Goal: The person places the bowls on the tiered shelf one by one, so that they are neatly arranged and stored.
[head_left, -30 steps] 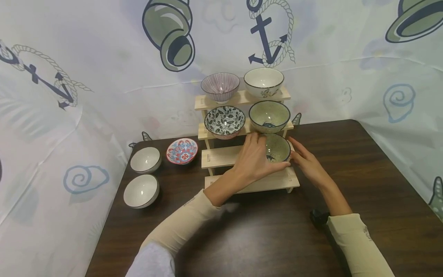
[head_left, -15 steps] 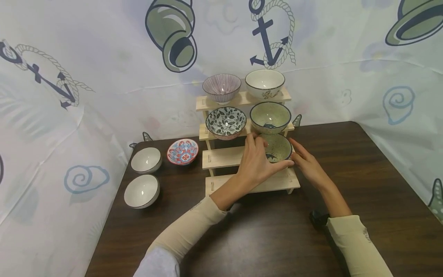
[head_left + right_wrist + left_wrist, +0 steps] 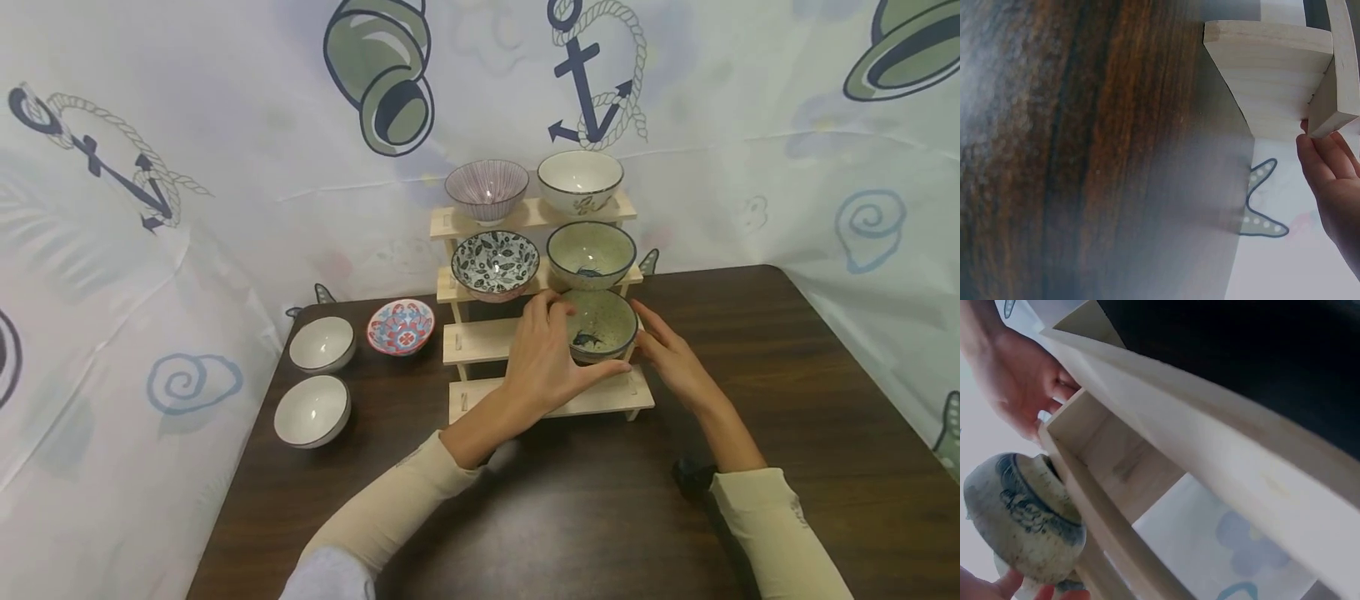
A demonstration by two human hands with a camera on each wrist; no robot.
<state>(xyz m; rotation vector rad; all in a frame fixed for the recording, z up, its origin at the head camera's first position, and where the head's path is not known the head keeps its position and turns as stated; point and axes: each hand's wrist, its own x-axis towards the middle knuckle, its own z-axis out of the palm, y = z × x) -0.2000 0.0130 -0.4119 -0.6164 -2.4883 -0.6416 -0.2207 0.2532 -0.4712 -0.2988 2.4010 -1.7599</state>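
Note:
A tiered wooden stand [image 3: 487,340] holds bowls. On its second tier from the bottom, at the right, sits a green speckled bowl [image 3: 603,327] with a dark blue motif. My left hand [image 3: 542,354] forms a loose C at that bowl's left side, thumb stretched out in front. In the left wrist view, its fingertips [image 3: 1010,582] overlap the bowl's outer wall; whether they touch is unclear. At the right end of that tier, my right hand [image 3: 675,358] grips the stand. The right wrist view has its fingers [image 3: 1325,156] under the tier's end; the thumb is hidden there.
Higher on the stand are a striped purple bowl [image 3: 487,190], a white bowl [image 3: 581,179], a black-and-white leaf bowl [image 3: 495,262] and another green bowl [image 3: 591,250]. Left on the dark table [image 3: 555,517] stand two white bowls [image 3: 311,410] and a red-blue patterned bowl [image 3: 401,327].
My left hand has loosened and shifted slightly off the green bowl, leaving more of it visible. The right hand stays at the tier's end. The head view has drifted a little.

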